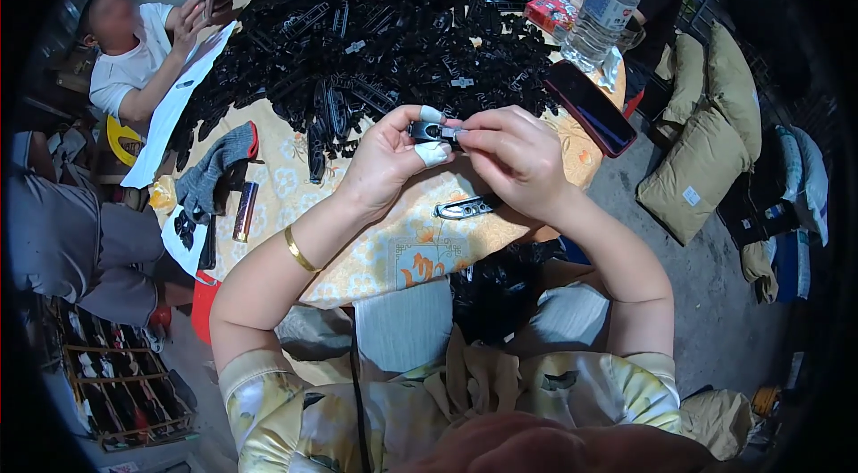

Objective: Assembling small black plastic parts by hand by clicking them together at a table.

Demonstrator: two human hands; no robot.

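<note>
My left hand (pixel 377 162), with white tape on its thumb and forefinger, grips a small black piece with shiny silver parts (pixel 428 131) by its edges. From the other side, my right hand (pixel 520 151) pinches the silver end of the same piece. Its exact kind is too small to make out, and my fingertips hide part of it. Just below my hands an elongated black and silver piece (pixel 465 208) lies on the patterned tablecloth (pixel 357 245). Beyond my fingers spreads a large heap of similar black pieces (pixel 384 35), some with silver outlines.
Right of the heap are a phone (pixel 590 107), a water bottle (pixel 606 13) and a red packet (pixel 550 12). A grey sock-like glove (pixel 217 171) and a dark tube (pixel 244 212) lie left. Another person (pixel 134 53) sits far left; stuffed sacks (pixel 702 174) stand right.
</note>
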